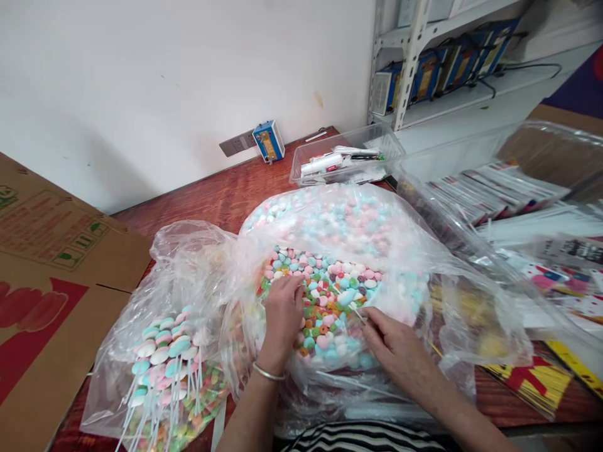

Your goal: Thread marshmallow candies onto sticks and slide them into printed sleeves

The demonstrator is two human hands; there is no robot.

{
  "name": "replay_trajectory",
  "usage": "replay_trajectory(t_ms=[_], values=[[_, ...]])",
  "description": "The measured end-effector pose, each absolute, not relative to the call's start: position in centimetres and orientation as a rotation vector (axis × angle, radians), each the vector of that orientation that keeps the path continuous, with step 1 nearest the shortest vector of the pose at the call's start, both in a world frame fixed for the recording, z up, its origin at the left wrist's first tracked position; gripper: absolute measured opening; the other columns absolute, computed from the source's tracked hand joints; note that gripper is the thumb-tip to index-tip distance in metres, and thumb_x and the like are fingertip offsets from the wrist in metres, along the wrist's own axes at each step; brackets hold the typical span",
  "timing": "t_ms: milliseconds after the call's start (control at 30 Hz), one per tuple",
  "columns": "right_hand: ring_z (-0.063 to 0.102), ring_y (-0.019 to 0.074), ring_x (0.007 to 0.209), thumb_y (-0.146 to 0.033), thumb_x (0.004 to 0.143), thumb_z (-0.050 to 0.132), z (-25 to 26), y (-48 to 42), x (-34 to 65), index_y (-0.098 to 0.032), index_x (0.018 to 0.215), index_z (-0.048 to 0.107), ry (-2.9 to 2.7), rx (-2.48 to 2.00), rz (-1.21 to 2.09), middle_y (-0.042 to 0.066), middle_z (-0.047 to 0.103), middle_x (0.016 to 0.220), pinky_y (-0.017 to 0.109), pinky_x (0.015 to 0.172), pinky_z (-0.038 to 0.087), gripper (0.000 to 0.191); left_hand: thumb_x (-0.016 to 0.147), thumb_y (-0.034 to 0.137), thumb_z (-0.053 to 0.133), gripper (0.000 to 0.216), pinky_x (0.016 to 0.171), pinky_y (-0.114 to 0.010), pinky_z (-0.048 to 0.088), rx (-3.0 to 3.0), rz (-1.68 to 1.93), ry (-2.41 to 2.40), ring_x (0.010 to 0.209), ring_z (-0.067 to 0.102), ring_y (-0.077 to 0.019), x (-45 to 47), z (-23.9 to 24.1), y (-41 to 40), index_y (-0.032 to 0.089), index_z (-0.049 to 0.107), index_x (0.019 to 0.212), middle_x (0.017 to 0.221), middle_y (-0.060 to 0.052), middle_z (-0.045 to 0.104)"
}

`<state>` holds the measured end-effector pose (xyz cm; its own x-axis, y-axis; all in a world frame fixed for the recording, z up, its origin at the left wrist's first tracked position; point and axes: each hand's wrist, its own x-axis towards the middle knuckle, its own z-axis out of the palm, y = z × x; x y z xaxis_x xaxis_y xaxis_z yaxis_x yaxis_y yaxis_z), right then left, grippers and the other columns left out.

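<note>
A big clear plastic bag point(358, 220) lies open in front of me, full of pastel pink, blue and white candies and small coloured ring candies point(325, 295). My left hand point(281, 314) reaches into the pile, fingers curled down among the candies; a thin bangle sits on its wrist. My right hand point(393, 342) rests at the bag's near edge and pinches a thin white stick point(354, 307) that points into the candies. To the left, a second clear bag point(164, 351) holds finished candy skewers on white sticks.
A brown cardboard box point(51, 270) stands at the left. A clear tray with pens point(346, 157) sits at the back of the wooden table point(211, 194). Plastic-wrapped packaging and printed sheets point(518, 201) fill the right side. Metal shelving point(447, 63) rises behind.
</note>
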<state>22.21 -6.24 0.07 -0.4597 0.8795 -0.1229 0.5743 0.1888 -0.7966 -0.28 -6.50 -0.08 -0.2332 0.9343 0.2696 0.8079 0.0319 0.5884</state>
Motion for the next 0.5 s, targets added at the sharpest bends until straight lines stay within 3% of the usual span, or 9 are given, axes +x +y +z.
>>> replay_trajectory(t_ms=[200, 300, 500], values=[[0.064, 0.0231, 0.085, -0.027, 0.093, 0.035, 0.6, -6.1, 21.6, -0.022, 0.097, 0.059, -2.163, -1.341, 1.171, 0.006, 0.07, 0.091, 0.031, 0.072, 0.042, 0.025, 0.081, 0.014, 0.061, 0.012, 0.098, -0.048, 0.041, 2.146, 0.624, 2.3, 0.107, 0.054, -0.0288, -2.2, -1.1, -4.2, 0.021, 0.071, 0.083, 0.108, -0.008, 0.068], [0.064, 0.0219, 0.082, -0.027, 0.094, 0.035, 1.0, -6.1, 21.4, -0.022, 0.094, 0.06, -2.159, -1.318, 1.172, 0.005, 0.07, 0.088, 0.03, 0.071, 0.042, 0.026, 0.082, 0.013, 0.06, 0.014, 0.096, -0.044, 0.043, 2.033, 0.832, 2.263, 0.107, 0.056, -0.0263, -1.4, -0.8, -4.6, 0.021, 0.07, 0.087, 0.107, -0.008, 0.069], [0.063, 0.0206, 0.078, -0.027, 0.095, 0.035, 1.7, -5.8, 20.7, -0.023, 0.093, 0.06, -2.183, -1.254, 1.173, 0.003, 0.068, 0.084, 0.029, 0.068, 0.041, 0.026, 0.082, 0.023, 0.064, 0.014, 0.074, -0.029, 0.051, 1.438, 1.139, 1.863, 0.079, 0.065, -0.0168, 1.0, 0.3, -6.3, 0.021, 0.07, 0.094, 0.088, -0.002, 0.072]])
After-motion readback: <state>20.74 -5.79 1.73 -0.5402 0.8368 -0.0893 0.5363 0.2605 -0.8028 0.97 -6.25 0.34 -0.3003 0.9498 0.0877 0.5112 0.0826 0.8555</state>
